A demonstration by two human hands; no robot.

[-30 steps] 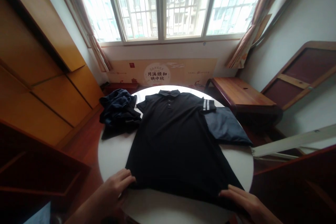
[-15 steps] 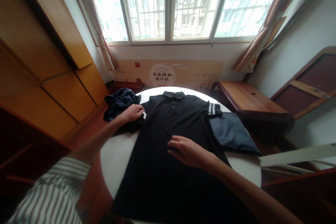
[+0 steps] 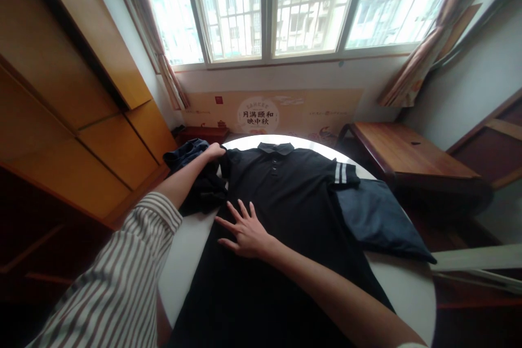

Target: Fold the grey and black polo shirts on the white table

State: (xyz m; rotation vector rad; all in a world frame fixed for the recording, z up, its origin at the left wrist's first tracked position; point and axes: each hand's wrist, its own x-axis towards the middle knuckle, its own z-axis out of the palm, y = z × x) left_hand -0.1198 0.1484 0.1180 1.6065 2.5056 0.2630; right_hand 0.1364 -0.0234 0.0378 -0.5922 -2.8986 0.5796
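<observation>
A black polo shirt lies spread flat on a round white table, collar away from me, with white stripes on its far right sleeve. My left hand sits at the shirt's far left sleeve, fingers curled over its edge. My right hand rests flat on the shirt's body with fingers spread. A crumpled navy garment lies beside the left sleeve, partly under my left forearm. A folded blue-grey garment lies under the striped sleeve's side.
A striped shirt cuff covers my left arm. A wooden bench stands beyond the table on the right, and orange wooden cabinets line the left. A printed poster board leans under the barred window.
Both hands have left the shirt's near hem. My left hand has gone up to the far left sleeve, and my right hand now lies spread on the shirt's middle.
</observation>
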